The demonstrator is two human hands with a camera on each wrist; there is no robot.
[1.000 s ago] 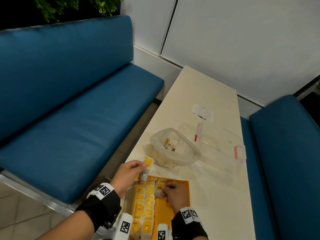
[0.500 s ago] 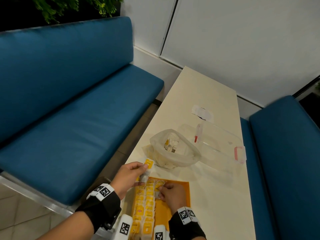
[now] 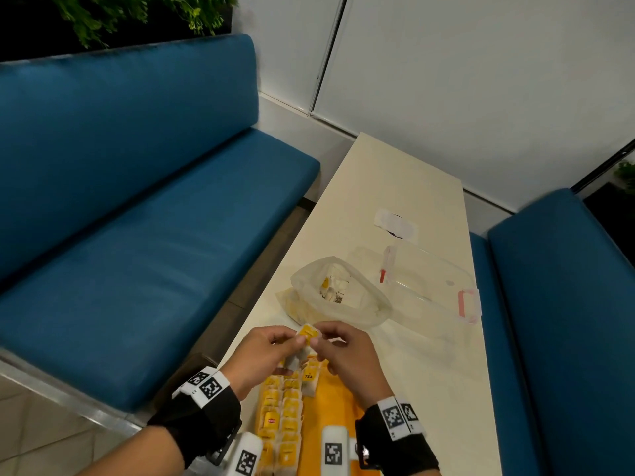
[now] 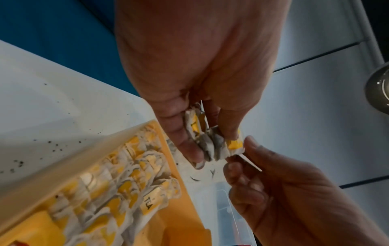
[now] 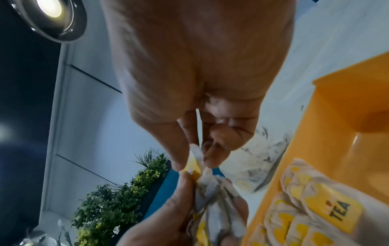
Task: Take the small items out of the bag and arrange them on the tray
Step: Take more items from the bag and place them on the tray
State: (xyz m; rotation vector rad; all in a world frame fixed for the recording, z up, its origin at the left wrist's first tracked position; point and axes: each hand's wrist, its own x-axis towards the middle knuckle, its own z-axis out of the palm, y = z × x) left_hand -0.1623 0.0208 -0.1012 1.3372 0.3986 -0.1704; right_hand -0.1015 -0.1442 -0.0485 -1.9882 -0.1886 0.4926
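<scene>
Tea bags (image 3: 302,345) pinched between both hands' fingers (image 3: 318,341), apparently several

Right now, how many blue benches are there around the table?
2. One long blue bench runs along the left side of the table; the other blue bench stands on its right side, partly cut off by the picture's edge. More may lie outside the view.

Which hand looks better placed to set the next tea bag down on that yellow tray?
Probably the right hand. It pinches one tea bag off the bunch that the left hand holds, and it hangs over the bare part of the tray, beside the rows of tea bags already laid.
</scene>
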